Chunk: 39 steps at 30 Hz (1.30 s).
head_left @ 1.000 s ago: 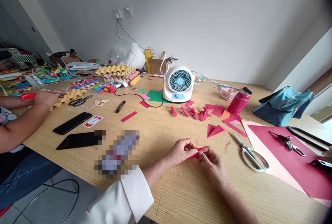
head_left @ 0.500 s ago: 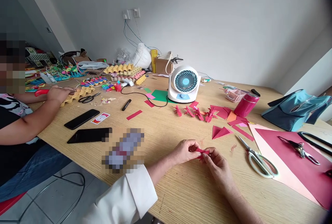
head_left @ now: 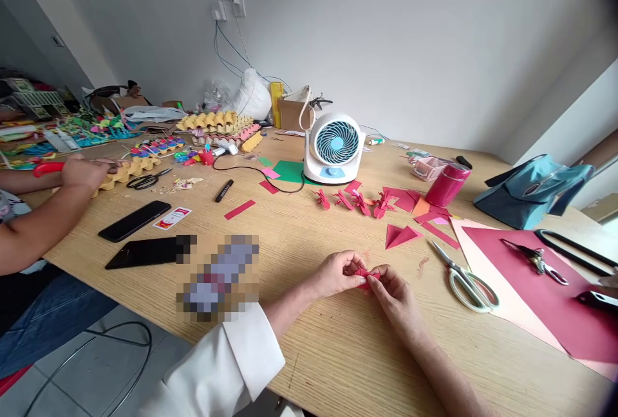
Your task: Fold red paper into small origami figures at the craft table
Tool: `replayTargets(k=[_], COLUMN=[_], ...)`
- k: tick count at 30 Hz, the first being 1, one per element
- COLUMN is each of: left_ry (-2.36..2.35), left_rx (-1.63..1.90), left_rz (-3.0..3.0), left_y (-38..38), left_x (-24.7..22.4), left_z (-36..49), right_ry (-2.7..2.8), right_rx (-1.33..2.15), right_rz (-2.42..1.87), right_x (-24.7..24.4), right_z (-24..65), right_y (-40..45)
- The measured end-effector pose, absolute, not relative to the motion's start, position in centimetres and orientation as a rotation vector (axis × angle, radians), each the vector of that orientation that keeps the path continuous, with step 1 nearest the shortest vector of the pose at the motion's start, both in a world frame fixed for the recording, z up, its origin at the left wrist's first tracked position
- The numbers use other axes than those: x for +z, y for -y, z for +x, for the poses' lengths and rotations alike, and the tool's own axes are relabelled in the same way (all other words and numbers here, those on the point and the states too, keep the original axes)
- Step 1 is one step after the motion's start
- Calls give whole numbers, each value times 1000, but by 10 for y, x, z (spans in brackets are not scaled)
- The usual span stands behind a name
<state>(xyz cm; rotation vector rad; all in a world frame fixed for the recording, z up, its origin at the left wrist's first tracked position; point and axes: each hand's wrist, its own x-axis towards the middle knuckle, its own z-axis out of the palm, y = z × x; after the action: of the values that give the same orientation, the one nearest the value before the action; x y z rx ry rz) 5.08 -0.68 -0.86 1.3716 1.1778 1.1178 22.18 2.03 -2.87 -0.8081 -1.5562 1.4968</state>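
L hand (head_left: 338, 273) & R hand (head_left: 396, 295) both pinched nearly closed, thumbs vs. fingers, sharing 1 small folded red paper pc (head_left: 362, 273) betw. them, near side of wood table (head_left: 309, 365), approx. ctr. Far of hands: 4 folded red paper figures (head_left: 359, 203) in a row, 1 white fan (head_left: 334, 148) behind. Far R: 1 red paper triangle (head_left: 400, 235). R: 1 pr. white-handled scissors (head_left: 468, 285). L: 2 blk phones (head_left: 135, 221), 1 blk marker (head_left: 224, 190).

A small piece of folded red paper (head_left: 364, 273), its upper edge rising to a point, is pinched between the fingertips of the left hand (head_left: 338, 273) and right hand (head_left: 396, 299). It sits above the wooden table (head_left: 309, 237), toward the near edge.
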Motion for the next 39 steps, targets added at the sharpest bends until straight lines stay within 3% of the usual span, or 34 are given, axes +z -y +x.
replayTargets(k=[39], left_ry=[-1315], left_rx=[932], left_rz=[1623], left_y=[4], left_x=[-10], left_z=[41], right_ry=[1651], right_rx=[1384], right_rz=[-907], right_x=[-31], right_z=[214], right_y=[-19])
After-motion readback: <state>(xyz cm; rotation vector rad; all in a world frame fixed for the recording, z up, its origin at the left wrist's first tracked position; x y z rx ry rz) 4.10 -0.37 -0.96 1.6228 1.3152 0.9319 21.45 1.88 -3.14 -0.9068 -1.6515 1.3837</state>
